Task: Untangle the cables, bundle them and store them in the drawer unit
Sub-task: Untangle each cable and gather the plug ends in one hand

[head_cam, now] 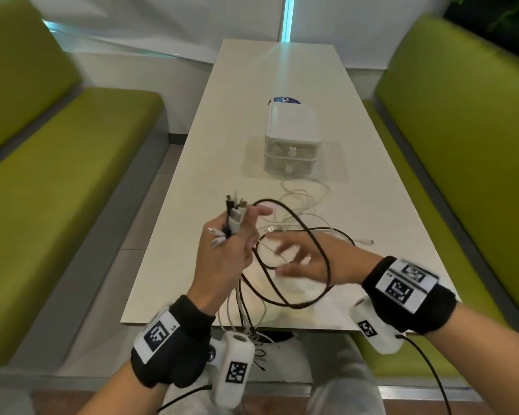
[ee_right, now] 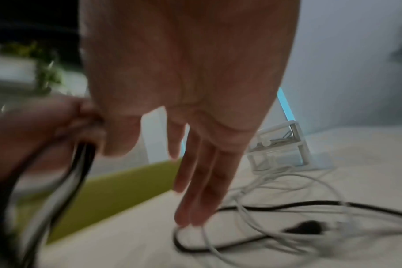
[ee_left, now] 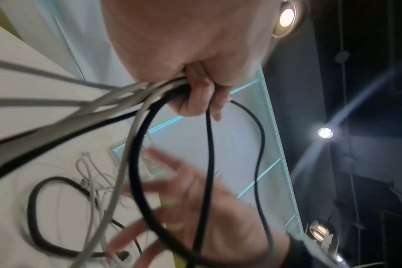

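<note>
My left hand is raised above the near part of the table and grips a bunch of cable ends, black and white, plugs sticking up above the fist. The same grip shows in the left wrist view, fingers curled round the cables. Black loops and white cables trail down onto the table. My right hand hovers over the loops with fingers spread and straight, holding nothing. The white two-drawer unit stands further back with both drawers closed.
The long pale table runs away from me between two green benches. A blue-and-white packet lies behind the drawer unit. Some cable ends hang over the table's near edge.
</note>
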The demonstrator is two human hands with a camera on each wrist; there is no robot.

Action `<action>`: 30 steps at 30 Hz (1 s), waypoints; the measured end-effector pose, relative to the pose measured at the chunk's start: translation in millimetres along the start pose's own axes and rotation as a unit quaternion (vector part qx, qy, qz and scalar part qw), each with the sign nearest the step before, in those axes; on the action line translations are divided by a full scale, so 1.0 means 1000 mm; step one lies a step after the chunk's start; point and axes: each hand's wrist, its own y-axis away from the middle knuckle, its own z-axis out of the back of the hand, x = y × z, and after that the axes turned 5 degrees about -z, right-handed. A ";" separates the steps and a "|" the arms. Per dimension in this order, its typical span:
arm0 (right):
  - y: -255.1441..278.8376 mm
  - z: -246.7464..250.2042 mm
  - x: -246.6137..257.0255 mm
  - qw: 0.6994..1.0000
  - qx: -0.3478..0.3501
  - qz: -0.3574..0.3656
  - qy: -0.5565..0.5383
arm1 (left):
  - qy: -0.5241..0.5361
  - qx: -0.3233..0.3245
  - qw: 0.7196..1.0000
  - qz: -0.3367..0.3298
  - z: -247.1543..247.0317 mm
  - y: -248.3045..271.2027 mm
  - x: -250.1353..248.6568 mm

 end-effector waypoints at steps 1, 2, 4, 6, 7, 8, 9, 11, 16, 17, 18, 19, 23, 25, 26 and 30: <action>0.000 -0.008 -0.009 0.996 0.043 -0.030 0.076 | 0.010 -0.015 1.000 -0.008 0.002 -0.001 -0.003; 0.001 -0.014 -0.015 0.987 0.072 -0.045 0.136 | 0.017 -0.029 0.999 -0.015 0.004 -0.003 -0.006; 0.005 -0.020 -0.024 0.977 0.092 -0.076 0.176 | 0.020 -0.062 0.998 -0.018 0.009 -0.007 -0.007; 0.009 -0.018 -0.031 0.978 0.083 -0.119 0.150 | 0.016 -0.088 0.996 -0.014 0.014 -0.009 -0.006; 0.010 -0.016 -0.035 0.976 0.074 -0.136 0.151 | 0.009 -0.099 0.995 -0.014 0.016 -0.010 -0.005; 0.011 -0.013 -0.039 0.973 0.059 -0.146 0.169 | 0.001 -0.110 0.994 -0.015 0.016 -0.010 -0.004; 0.010 -0.011 -0.043 0.968 0.035 -0.155 0.195 | -0.007 -0.118 0.993 -0.018 0.017 -0.011 -0.003; 0.008 -0.008 -0.050 0.956 -0.029 -0.181 0.228 | -0.040 -0.118 0.992 -0.026 0.018 -0.011 -0.001; -0.004 -0.001 -0.062 0.930 -0.162 -0.252 0.214 | -0.137 -0.061 0.988 -0.044 0.015 -0.008 0.008; -0.008 0.000 -0.065 0.929 -0.175 -0.247 0.211 | -0.154 -0.045 0.986 -0.038 0.015 -0.008 0.010; -0.013 0.002 -0.068 0.929 -0.183 -0.240 0.212 | -0.170 -0.029 0.985 -0.029 0.014 -0.007 0.012; -0.016 0.004 -0.070 0.929 -0.187 -0.235 0.217 | -0.183 -0.017 0.983 -0.020 0.015 -0.007 0.014; -0.026 0.007 -0.081 0.930 -0.148 -0.235 0.241 | -0.191 0.006 0.981 0.003 0.013 -0.006 0.019; -0.028 0.007 -0.083 0.944 -0.148 -0.216 0.198 | -0.184 0.009 0.983 0.002 0.013 -0.005 0.020; -0.029 0.007 -0.082 0.952 -0.152 -0.200 0.172 | -0.183 0.012 0.983 0.001 0.013 -0.005 0.020; -0.027 0.005 -0.076 0.970 -0.144 -0.144 0.133 | -0.183 0.020 0.983 -0.003 0.012 -0.004 0.022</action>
